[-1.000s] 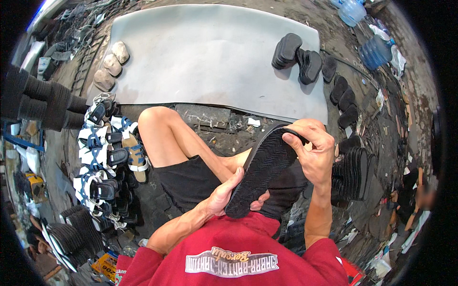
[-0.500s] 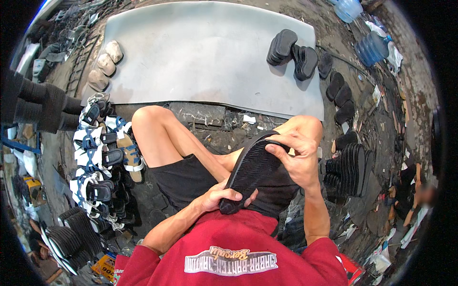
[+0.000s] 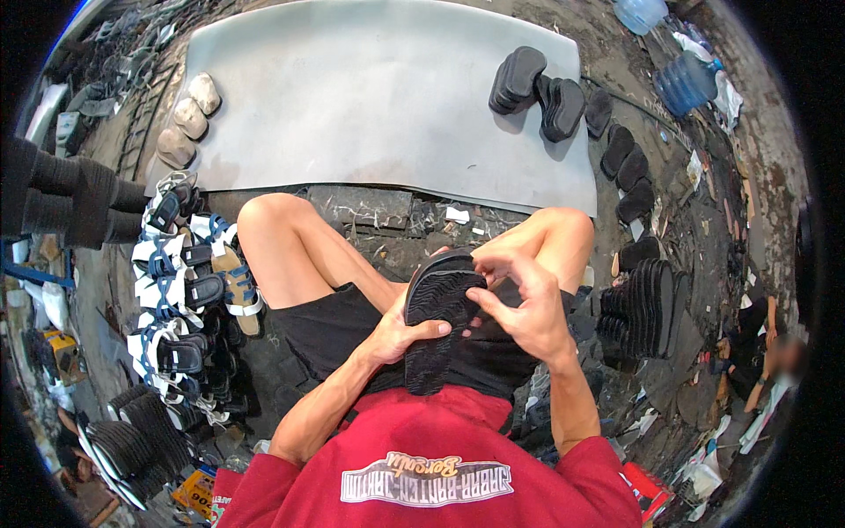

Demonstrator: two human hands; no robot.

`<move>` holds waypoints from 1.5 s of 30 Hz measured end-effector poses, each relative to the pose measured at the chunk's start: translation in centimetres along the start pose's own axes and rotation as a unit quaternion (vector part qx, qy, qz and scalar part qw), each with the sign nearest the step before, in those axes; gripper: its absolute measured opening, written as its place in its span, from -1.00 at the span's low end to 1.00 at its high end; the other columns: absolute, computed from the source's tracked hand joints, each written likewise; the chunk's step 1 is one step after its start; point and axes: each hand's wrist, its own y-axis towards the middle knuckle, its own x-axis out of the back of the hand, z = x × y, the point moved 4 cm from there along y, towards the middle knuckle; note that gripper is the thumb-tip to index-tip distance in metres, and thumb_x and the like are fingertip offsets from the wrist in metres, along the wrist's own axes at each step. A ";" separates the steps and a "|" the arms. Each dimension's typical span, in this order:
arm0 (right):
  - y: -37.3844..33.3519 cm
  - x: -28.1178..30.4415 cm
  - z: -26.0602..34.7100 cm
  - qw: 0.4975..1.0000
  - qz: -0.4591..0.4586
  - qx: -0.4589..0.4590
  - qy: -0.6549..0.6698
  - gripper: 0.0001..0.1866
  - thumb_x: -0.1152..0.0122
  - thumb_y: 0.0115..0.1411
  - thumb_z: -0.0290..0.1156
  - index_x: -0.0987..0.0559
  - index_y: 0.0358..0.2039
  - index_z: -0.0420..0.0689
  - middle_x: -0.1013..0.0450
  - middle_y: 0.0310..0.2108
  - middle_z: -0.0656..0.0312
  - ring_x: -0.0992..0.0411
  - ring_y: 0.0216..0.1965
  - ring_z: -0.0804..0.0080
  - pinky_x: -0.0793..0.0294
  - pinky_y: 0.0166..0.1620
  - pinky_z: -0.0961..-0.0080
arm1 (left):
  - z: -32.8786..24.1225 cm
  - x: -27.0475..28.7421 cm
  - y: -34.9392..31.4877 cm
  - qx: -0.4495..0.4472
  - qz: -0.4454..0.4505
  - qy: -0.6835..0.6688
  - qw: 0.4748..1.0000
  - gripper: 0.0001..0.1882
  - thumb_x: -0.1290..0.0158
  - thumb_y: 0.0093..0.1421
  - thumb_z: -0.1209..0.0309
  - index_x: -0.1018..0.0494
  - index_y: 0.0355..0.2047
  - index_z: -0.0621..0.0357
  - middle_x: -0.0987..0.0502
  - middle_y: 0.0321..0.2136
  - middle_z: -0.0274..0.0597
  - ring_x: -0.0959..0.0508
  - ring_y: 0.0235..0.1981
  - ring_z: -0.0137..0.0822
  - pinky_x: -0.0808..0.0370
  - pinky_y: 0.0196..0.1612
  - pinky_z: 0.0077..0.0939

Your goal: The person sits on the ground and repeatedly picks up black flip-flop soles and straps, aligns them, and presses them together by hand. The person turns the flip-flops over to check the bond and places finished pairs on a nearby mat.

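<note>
A black sandal sole [image 3: 431,348] with a wavy ridged tread lies over my lap, its long side running away from me. My left hand [image 3: 396,334] is closed around its left side, thumb across the tread and other fingertips showing at the right edge. At the far end, a smooth dark curved layer [image 3: 451,262] shows beyond the ridged tread. My right hand [image 3: 525,304] pinches at the right edge near that end, thumb against the tread and fingers curled; the exact contact of its fingertips is partly hidden.
A grey sheet [image 3: 352,97] spreads ahead, bearing pale shoe lasts [image 3: 190,118] at left and stacked black soles [image 3: 518,79] at right. Strapped sandals [image 3: 180,290] line my left side. More black soles [image 3: 647,304] stand at right. Blue water jugs [image 3: 685,88] lie far right among scraps.
The sole has turned more upright and its far end has come nearer. My left hand has slid farther up along it, and my right hand has moved slightly nearer along its edge.
</note>
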 end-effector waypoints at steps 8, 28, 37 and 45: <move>-0.3 -3.0 1.7 0.997 -0.073 0.018 0.012 -0.76 -0.59 0.14 -0.53 -0.72 -0.19 -0.22 -0.66 -0.27 0.21 -0.60 -0.29 0.50 -0.60 -0.17 0.55 | -5.9 0.0 1.6 -0.085 0.010 0.206 0.975 -0.10 -0.43 0.12 0.55 -0.17 0.39 0.08 -0.45 0.28 -0.12 -0.52 0.24 -0.32 -0.47 0.33 -0.33; -3.0 -6.2 0.7 0.976 -0.218 -0.008 -0.028 -0.54 -0.49 0.29 -0.48 -0.51 0.14 -0.25 -0.51 -0.07 0.11 -0.48 -0.15 0.47 -0.48 -0.07 0.54 | -6.7 -0.3 -0.2 -0.140 -0.031 0.298 0.944 -0.57 -0.25 0.37 0.27 -0.52 0.16 0.20 -0.59 0.12 -0.08 -0.52 0.24 -0.21 -0.38 0.37 -0.20; -1.4 -8.1 -0.2 0.976 -0.187 -0.060 0.093 -0.47 0.07 0.60 -0.12 -0.43 -0.46 -0.27 -0.27 -0.57 0.06 -0.26 -0.54 0.31 -0.28 -0.43 0.23 | -9.2 -5.1 -1.1 -0.194 -0.148 0.467 0.850 -0.66 -0.05 0.50 0.28 -0.56 0.07 0.31 -0.61 -0.24 -0.10 -0.56 -0.22 -0.27 -0.48 -0.07 -0.36; 2.4 -5.6 6.1 0.979 -0.170 0.104 0.044 -0.43 0.10 0.59 -0.05 -0.50 -0.40 -0.30 -0.29 -0.56 0.14 -0.22 -0.54 0.41 -0.19 -0.43 0.32 | -12.3 -7.5 0.2 -0.448 -0.292 0.565 0.628 -0.75 -0.05 0.46 0.45 -0.43 -0.41 0.27 -0.39 -0.55 -0.03 -0.46 -0.57 0.00 -0.38 -0.49 -0.13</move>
